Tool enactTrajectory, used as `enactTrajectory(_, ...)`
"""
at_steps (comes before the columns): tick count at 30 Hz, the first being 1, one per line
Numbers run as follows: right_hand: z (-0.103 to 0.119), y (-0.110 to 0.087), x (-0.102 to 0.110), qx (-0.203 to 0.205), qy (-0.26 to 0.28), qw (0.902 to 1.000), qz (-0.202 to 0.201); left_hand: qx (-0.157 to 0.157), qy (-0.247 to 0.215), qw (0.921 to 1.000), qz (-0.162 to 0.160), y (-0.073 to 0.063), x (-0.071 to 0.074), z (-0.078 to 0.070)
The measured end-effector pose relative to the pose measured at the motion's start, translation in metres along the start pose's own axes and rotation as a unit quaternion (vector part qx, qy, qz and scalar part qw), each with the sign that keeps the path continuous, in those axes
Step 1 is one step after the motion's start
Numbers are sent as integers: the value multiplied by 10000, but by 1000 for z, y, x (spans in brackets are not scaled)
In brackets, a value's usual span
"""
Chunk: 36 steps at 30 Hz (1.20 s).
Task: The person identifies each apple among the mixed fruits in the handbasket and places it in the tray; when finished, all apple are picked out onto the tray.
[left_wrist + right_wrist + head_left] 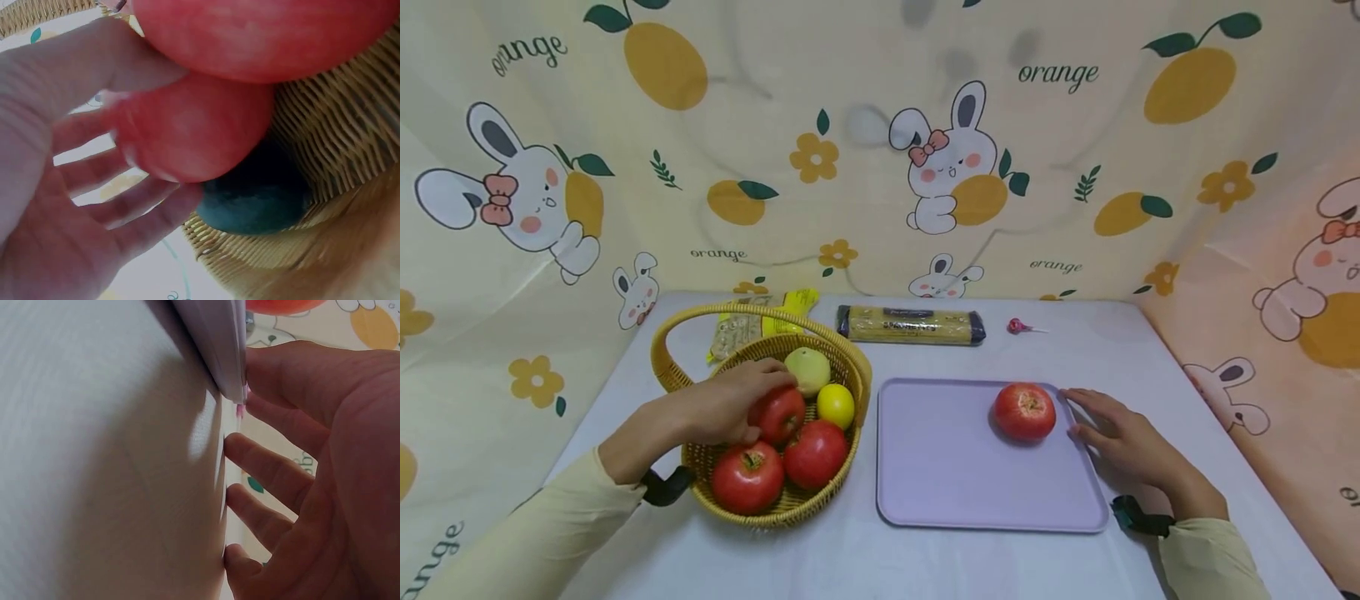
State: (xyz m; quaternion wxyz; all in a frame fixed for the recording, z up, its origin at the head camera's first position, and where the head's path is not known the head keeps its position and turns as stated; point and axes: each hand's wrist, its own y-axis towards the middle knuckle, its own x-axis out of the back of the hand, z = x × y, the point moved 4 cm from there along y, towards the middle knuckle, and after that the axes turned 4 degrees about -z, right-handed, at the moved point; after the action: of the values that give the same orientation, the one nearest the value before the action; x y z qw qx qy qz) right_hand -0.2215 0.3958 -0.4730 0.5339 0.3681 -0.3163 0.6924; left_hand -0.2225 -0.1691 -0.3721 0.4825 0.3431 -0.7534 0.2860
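My left hand (737, 404) reaches into a wicker basket (775, 518) and grips a red apple (780, 414). In the left wrist view the thumb and fingers lie around this apple (194, 128), which still sits among the other fruit. Two more red apples, one at the front (748, 478) and one beside it (816, 454), lie in the basket with a yellow lemon-like fruit (836, 406) and a pale green round fruit (807, 371). At the right, my right hand (1131, 442) rests with spread fingers against the edge of a lilac tray (955, 492). A red apple (1024, 412) sits on that tray.
Behind the basket lies a yellow-ended package (745, 329). A spaghetti packet (910, 325) and a wrapped lollipop (1018, 326) lie along the back of the table. The basket's handle (760, 311) arches over its far side. A dark green object (253, 203) shows inside the basket.
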Motion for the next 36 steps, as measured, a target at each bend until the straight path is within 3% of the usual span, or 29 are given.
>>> enactTrajectory(5, 2, -1, 0, 7, -7, 10000, -5, 170, -148, 9995, -231, -7, 2, 1)
enactTrajectory(16, -1, -2, 0, -76, 6, 10000, 17, 12, -622, 9916, -1130, -26, 17, -4)
enactTrajectory(22, -1, -1, -1, -127, 19, 9999, 58, -230, -934, 9841, -1493, -36, 25, -19)
enactTrajectory(27, -1, 0, -1, -117, -18, 9999, 43, -525, -1465, 9726, -1729, -43, 27, -33)
enactTrajectory(36, -3, 0, -2, -114, 30, 9999, 57, -910, -2229, 9565, -1646, -39, 15, -64)
